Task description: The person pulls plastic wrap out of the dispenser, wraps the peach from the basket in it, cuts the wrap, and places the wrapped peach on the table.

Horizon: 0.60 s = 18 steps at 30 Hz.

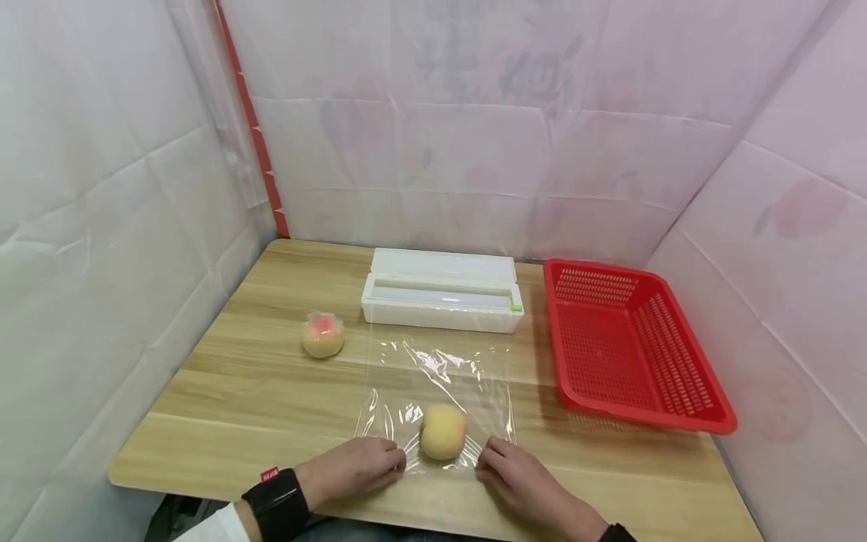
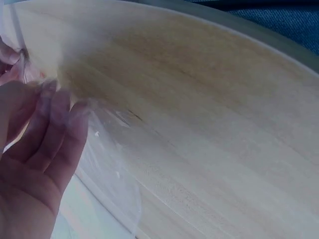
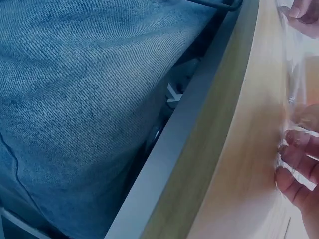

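Note:
A sheet of clear plastic wrap point(image 1: 433, 369) stretches from the white wrap box point(image 1: 443, 316) toward the table's front. On its near part sits a yellow peach point(image 1: 443, 432). My left hand point(image 1: 362, 467) pinches the near left edge of the wrap, and in the left wrist view the film point(image 2: 107, 154) trails from its fingertips. On the other side of the peach, my right hand point(image 1: 518, 478) pinches the near right edge; the right wrist view shows its fingers point(image 3: 296, 154) bent at the film.
A second peach point(image 1: 323, 336), wrapped in film with a pink top, stands at the left. The wrap box's lid point(image 1: 443, 263) is raised at the back, and a green slider point(image 1: 517, 308) sits at its right end. A red plastic basket point(image 1: 565, 339) stands on the right.

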### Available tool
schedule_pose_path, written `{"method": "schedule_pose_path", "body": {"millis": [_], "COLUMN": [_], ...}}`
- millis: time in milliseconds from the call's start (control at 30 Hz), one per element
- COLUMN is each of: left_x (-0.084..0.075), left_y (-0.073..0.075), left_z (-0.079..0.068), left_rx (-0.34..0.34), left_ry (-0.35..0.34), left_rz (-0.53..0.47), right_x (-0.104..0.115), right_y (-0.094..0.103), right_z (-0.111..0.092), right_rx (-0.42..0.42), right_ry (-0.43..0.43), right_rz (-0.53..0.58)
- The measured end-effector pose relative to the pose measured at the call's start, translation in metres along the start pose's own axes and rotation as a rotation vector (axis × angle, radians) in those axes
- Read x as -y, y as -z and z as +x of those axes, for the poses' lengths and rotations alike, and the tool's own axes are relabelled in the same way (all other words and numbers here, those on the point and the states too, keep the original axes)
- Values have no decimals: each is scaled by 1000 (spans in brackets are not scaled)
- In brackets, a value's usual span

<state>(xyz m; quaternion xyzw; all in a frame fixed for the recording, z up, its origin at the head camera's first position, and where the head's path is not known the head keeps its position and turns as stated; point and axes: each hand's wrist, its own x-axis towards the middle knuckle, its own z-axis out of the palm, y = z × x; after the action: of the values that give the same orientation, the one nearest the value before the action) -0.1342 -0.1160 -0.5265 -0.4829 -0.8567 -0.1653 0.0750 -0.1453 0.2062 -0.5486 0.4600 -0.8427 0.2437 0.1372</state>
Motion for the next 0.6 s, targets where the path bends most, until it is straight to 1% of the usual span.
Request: {"method": "schedule_pose_path", "body": {"millis": [67,167,233,300,367,500,600], "left_x": [0,1,3,5,7,10,11], "left_y": [1,5,9,14,18,24,26], "left_z": [0,1,2,4,6,9,11], "left_rx": [-32,-52,-61,-61,-65,-39,-37], "left_ry": [-4,6,9,21,33,77,94], "left_rz": [49,82,96,97,104,81,70], "right_x": [0,2,3,2,0,-3,-5], "right_y": [2,7,11,13,15,17,18], "right_z": [0,1,3,7,9,13,14], "right_rx": [6,42,65,71,68,84,114], "right_ry": [-35,-114,-171,-212,-229,-253,-304], "right_rz": [15,53,109,172,230,327,419]}}
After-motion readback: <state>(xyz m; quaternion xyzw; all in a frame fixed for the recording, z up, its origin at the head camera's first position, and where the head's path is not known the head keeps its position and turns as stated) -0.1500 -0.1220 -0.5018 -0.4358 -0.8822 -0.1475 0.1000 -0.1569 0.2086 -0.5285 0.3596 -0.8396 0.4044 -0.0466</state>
